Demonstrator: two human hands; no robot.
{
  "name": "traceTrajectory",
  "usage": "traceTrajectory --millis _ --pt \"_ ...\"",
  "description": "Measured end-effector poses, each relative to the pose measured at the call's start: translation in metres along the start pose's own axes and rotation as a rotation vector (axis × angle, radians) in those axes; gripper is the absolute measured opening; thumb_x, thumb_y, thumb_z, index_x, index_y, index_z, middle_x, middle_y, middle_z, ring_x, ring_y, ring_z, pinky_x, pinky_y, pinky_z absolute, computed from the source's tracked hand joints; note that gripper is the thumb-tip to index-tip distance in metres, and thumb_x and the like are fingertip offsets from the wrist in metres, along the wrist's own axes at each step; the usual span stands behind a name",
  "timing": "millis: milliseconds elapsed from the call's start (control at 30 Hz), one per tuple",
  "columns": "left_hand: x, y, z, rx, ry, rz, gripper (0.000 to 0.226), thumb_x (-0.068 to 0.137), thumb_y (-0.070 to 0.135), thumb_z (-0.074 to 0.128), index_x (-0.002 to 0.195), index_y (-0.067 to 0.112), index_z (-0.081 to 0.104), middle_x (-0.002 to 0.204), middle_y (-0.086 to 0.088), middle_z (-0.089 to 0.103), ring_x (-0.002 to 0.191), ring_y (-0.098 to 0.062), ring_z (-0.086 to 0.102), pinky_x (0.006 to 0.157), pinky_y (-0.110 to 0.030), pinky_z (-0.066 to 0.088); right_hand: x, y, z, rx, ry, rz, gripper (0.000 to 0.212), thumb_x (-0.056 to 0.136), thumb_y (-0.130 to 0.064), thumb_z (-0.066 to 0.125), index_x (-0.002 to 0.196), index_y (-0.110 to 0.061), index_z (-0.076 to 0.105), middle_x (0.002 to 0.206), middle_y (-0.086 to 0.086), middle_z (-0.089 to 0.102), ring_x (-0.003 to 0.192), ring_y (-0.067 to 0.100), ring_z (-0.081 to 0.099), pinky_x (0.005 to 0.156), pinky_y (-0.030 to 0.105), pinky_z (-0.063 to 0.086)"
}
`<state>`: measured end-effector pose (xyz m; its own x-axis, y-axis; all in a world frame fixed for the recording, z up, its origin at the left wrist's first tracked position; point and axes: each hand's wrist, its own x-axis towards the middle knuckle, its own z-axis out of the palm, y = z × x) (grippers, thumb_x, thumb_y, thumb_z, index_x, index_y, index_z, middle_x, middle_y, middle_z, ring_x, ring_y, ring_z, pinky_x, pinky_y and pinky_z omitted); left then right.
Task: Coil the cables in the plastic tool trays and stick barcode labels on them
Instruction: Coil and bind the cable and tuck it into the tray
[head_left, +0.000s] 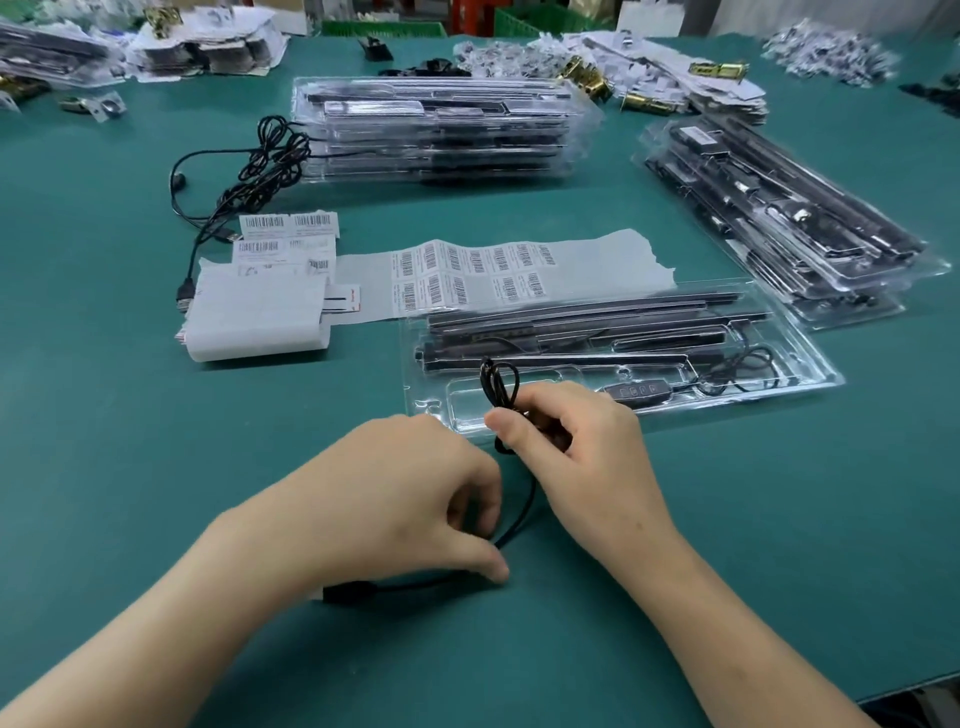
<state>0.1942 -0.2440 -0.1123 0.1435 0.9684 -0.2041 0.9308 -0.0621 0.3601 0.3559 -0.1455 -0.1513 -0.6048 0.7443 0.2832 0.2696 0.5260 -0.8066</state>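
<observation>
Nearest me are my two forearms, coming in from the bottom edge. My left hand (415, 493) has thumb and curled fingers pinched on the thin black cable (524, 509), low over the green table (104, 415). The cable's plug (345, 592) lies just beside that wrist. My right hand (576, 441), slightly farther and to the right, is clamped round a small bundle of loops, and a couple of loops stand up above the knuckles. The hands are near each other but apart, joined by a slack run of cable.

I judge this cable about half coiled: a few turns are gathered, and the tail down to the plug is loose. The other end seems to run to the inline switch (639, 389) in the clear tray (810, 364) just beyond my right hand, though my fingers hide the join. The cable looks limp and light, and takes tight loops easily. The tray's black bars sit in their slots, and more thin cable lies looped at its right end. I see no label on this tray, so that step is left.

Just beyond the tray lies the sheet of barcode labels (519, 270), with several gaps in it. The far stack of trays (436, 130) has a tangle of cables (270, 156) spilling out at its left, so I judge those uncoiled. Another stack (779, 218) lies at the right.
</observation>
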Motion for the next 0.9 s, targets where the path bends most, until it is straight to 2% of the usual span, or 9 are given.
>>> traceTrajectory --millis 67,167,300,367,467,567,733,800,900 --pt "0.001 0.003 0.001 0.032 0.044 0.055 0.031 0.076 0.069 0.061 0.087 0.040 0.060 0.073 0.028 0.061 0.076 0.005 0.056 0.059 -0.014 0.037 0.000 0.000 0.000 -0.011 0.001 -0.010 0.019 0.092 -0.045 0.065 0.078 -0.031 0.066 0.070 -0.016 0.061 0.074 0.010 0.056 0.072 0.032 0.038" --pt "-0.002 -0.003 -0.007 0.062 0.078 0.054 0.022 0.077 0.060 0.058 0.082 0.039 0.057 0.074 0.025 0.060 0.075 0.003 0.056 0.062 -0.016 0.039 0.000 -0.001 0.000 -0.022 0.013 -0.026 0.017 0.092 -0.044 0.066 0.078 -0.035 0.064 0.070 -0.018 0.060 0.077 0.010 0.056 0.073 0.032 0.038" --pt "-0.002 -0.002 -0.007 0.036 0.098 0.026 0.049 0.070 0.083 0.050 0.093 0.041 0.058 0.073 0.024 0.062 0.072 0.001 0.057 0.062 -0.016 0.040 0.000 -0.001 0.000 -0.028 0.019 -0.033 0.016 0.092 -0.044 0.066 0.077 -0.037 0.062 0.069 -0.022 0.057 0.077 0.009 0.056 0.074 0.030 0.036" --pt "0.001 0.003 0.000 0.116 0.123 0.026 0.049 0.074 0.085 0.047 0.101 0.044 0.053 0.071 0.021 0.060 0.067 -0.003 0.051 0.061 -0.022 0.037 -0.001 0.000 0.000 -0.011 0.029 -0.028 0.016 0.091 -0.043 0.067 0.078 -0.033 0.067 0.070 -0.021 0.058 0.077 0.009 0.056 0.074 0.032 0.039" --pt "0.005 0.008 0.006 0.134 0.137 0.021 0.029 0.089 0.068 0.051 0.104 0.043 0.051 0.073 0.019 0.053 0.069 -0.008 0.044 0.064 -0.028 0.035 0.000 0.000 0.000 -0.005 0.040 -0.029 0.017 0.090 -0.042 0.068 0.077 -0.031 0.067 0.073 -0.020 0.059 0.076 0.008 0.055 0.073 0.032 0.039" --pt "0.003 0.009 0.004 0.141 0.149 0.026 0.012 0.090 0.055 0.052 0.094 0.044 0.052 0.070 0.018 0.053 0.068 -0.008 0.046 0.064 -0.027 0.038 0.001 0.001 0.000 -0.013 0.041 -0.035 0.020 0.090 -0.042 0.069 0.077 -0.027 0.069 0.073 -0.017 0.061 0.077 0.009 0.055 0.072 0.033 0.040" --pt "-0.007 0.000 -0.014 0.131 0.198 0.056 0.017 0.079 0.050 0.048 0.088 0.038 0.057 0.076 0.022 0.061 0.072 -0.005 0.059 0.067 -0.030 0.051 0.001 0.001 0.001 -0.067 0.047 -0.090 0.022 0.091 -0.041 0.069 0.082 -0.022 0.073 0.072 -0.017 0.061 0.076 0.008 0.053 0.075 0.039 0.046" --pt "-0.010 -0.008 -0.023 0.082 0.259 0.076 0.014 0.081 0.050 0.053 0.088 0.041 0.061 0.067 0.024 0.059 0.065 -0.002 0.059 0.064 -0.033 0.052 0.001 0.002 0.001 -0.087 0.043 -0.110 0.024 0.091 -0.043 0.069 0.084 -0.021 0.074 0.072 -0.014 0.062 0.075 0.008 0.051 0.075 0.039 0.045" --pt "-0.012 -0.017 -0.033 0.024 0.427 0.196 0.007 0.087 0.044 0.070 0.088 0.037 0.070 0.070 0.020 0.061 0.060 0.000 0.055 0.055 -0.036 0.052 0.000 0.002 0.001 -0.155 0.016 -0.157 0.025 0.093 -0.044 0.069 0.087 -0.021 0.075 0.070 -0.015 0.054 0.073 0.009 0.046 0.075 0.038 0.041"
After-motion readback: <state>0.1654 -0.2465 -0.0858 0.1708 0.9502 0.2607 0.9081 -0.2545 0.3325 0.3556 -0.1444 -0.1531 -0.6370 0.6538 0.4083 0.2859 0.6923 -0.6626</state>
